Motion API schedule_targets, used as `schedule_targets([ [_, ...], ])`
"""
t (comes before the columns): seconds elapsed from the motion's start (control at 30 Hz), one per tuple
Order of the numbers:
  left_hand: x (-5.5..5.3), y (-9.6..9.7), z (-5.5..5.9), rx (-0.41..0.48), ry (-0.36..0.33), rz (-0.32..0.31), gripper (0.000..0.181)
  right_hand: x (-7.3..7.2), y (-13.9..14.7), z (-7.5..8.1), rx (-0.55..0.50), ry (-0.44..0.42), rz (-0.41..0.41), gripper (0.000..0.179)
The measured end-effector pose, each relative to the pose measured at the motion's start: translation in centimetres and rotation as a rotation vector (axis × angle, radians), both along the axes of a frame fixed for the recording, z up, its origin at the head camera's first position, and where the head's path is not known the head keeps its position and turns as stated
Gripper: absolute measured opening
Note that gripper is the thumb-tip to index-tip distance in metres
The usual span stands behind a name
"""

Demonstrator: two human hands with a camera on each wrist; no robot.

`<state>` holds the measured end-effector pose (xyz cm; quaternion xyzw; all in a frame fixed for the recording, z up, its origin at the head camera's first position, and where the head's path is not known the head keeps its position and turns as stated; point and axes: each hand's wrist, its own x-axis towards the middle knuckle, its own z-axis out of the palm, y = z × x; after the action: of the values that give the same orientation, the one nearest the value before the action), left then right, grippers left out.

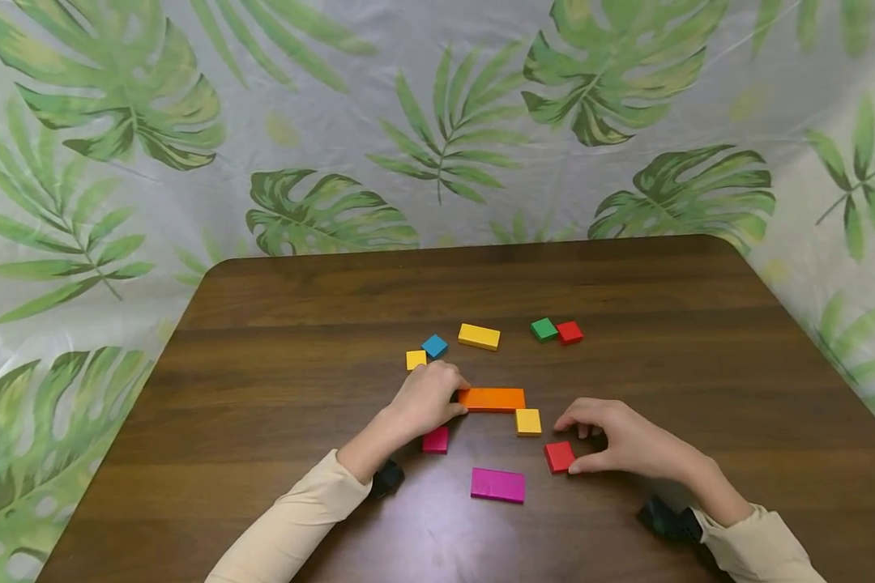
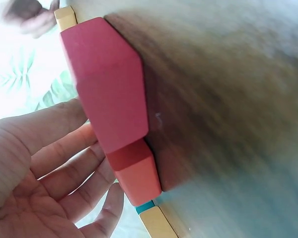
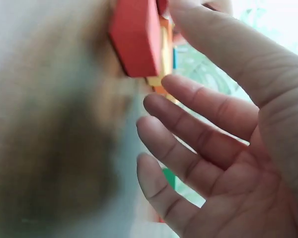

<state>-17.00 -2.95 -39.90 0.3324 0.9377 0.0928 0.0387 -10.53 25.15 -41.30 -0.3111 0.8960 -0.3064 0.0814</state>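
My left hand (image 1: 426, 397) pinches the left end of a long orange block (image 1: 492, 399) between thumb and fingers. Just below that hand lies a pink block (image 1: 435, 440), large in the left wrist view; a red-orange block (image 2: 139, 181) shows behind it there. A yellow square block (image 1: 528, 422) meets the orange block's lower right corner. On the right, my right hand (image 1: 620, 433) has its thumb at the edge of a red square block (image 1: 559, 457). Its other fingers (image 3: 198, 134) are spread and apart from the block.
Beyond the left hand lie a small yellow block (image 1: 416, 359), a blue block (image 1: 434, 346) and a longer yellow block (image 1: 479, 337). Green (image 1: 544, 329) and red (image 1: 570, 332) blocks touch farther right. A magenta block (image 1: 497, 485) lies nearer on the wooden table (image 1: 299, 324).
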Motion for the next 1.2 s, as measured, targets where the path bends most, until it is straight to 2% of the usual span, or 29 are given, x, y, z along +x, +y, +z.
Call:
schedule_targets([
  [0.1,0.0,0.0,0.0,-0.001,-0.004,0.005,0.031,0.6,0.1,-0.3,-0.015,-0.001,0.036,0.033],
  [0.37,0.1,-0.1,-0.2,0.012,0.006,0.000,0.028,0.9,-0.2,-1.0,-0.048,0.062,0.037,0.030],
  [0.67,0.2,0.0,0.0,0.025,-0.011,0.008,0.029,0.7,0.2,-1.0,-0.032,0.138,-0.008,0.024],
  [0.97,0.3,-0.1,-0.3,0.016,-0.006,0.013,0.029,-1.0,1.2,-1.1,0.053,0.151,-0.150,0.025],
  [1.2,0.2,0.0,-0.1,0.011,0.024,0.001,0.027,-2.5,1.5,-1.2,0.044,0.173,-0.188,0.024],
])
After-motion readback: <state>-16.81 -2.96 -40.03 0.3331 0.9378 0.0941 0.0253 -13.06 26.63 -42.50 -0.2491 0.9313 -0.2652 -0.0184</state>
